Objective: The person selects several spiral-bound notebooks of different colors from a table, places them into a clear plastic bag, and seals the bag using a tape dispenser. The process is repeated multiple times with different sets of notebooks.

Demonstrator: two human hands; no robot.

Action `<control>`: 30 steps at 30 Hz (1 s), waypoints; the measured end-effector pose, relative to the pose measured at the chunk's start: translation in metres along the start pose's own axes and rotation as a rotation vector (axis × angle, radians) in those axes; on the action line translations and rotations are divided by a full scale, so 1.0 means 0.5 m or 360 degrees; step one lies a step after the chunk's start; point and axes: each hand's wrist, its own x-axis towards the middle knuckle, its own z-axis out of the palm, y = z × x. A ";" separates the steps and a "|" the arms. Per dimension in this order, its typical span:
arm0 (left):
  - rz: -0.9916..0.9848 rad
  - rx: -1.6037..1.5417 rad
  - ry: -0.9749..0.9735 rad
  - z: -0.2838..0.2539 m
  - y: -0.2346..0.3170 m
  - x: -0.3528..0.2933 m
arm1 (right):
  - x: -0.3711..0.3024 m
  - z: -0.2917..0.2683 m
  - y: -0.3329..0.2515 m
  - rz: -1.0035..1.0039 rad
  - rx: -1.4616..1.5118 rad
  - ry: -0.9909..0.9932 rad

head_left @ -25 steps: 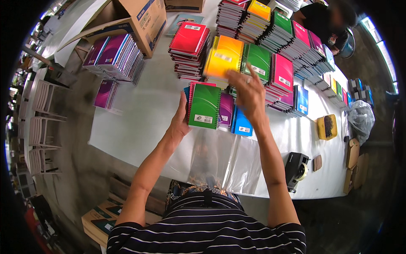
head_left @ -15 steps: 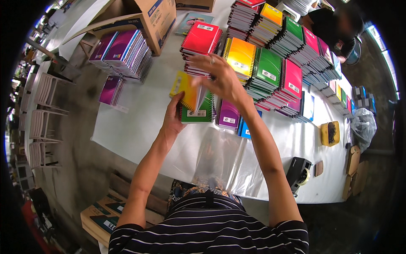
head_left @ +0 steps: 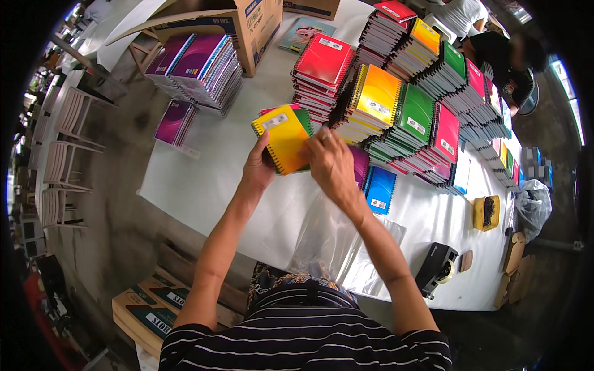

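Note:
A yellow spiral notebook (head_left: 286, 143) lies face up in my left hand (head_left: 257, 164), which grips its left, wire-bound edge with the thumb on top. Beneath it peek out the corner of a green notebook (head_left: 304, 117) and a pinkish-red edge. My right hand (head_left: 334, 166) is closed at the yellow notebook's right edge, its fingertips slightly smeared by motion. Just beyond that hand, a purple notebook (head_left: 359, 164) is partly covered by it, and a blue notebook (head_left: 380, 189) lies to its right.
Tall stacks of red (head_left: 323, 59), yellow (head_left: 375, 93), green (head_left: 416, 114) and pink notebooks (head_left: 445, 133) stand beyond. Purple notebooks (head_left: 201, 59) sit left by a cardboard box (head_left: 257, 31). Clear plastic (head_left: 322, 238) lies near me; a tape dispenser (head_left: 435, 269) and yellow tub (head_left: 486, 213) stand right.
The yellow notebook, tilted with its pages fanned before, now lies flat over the green one. My right hand has come down from above it to its right edge. The view has shifted slightly.

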 end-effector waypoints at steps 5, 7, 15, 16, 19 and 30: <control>-0.0156 0.0246 -0.0128 0.018 -0.016 -0.013 | 0.028 -0.023 0.009 0.0080 0.0082 0.0173; -0.0212 0.0274 -0.0112 0.066 -0.013 -0.029 | 0.125 -0.053 0.049 -0.0002 -0.0112 0.0406; -0.0248 0.0120 -0.0229 0.031 0.004 0.028 | 0.211 -0.017 0.159 -0.0406 -0.0485 0.0198; -0.0295 0.0130 -0.0230 0.024 0.002 0.028 | 0.210 -0.036 0.164 -0.0472 -0.0465 0.0319; -0.0255 0.0233 -0.0168 0.039 0.009 0.001 | 0.207 -0.130 0.124 -0.0309 0.0404 0.0307; -0.0499 0.0497 -0.0282 0.031 -0.061 -0.065 | 0.071 -0.045 0.170 -0.0124 0.1481 -0.0593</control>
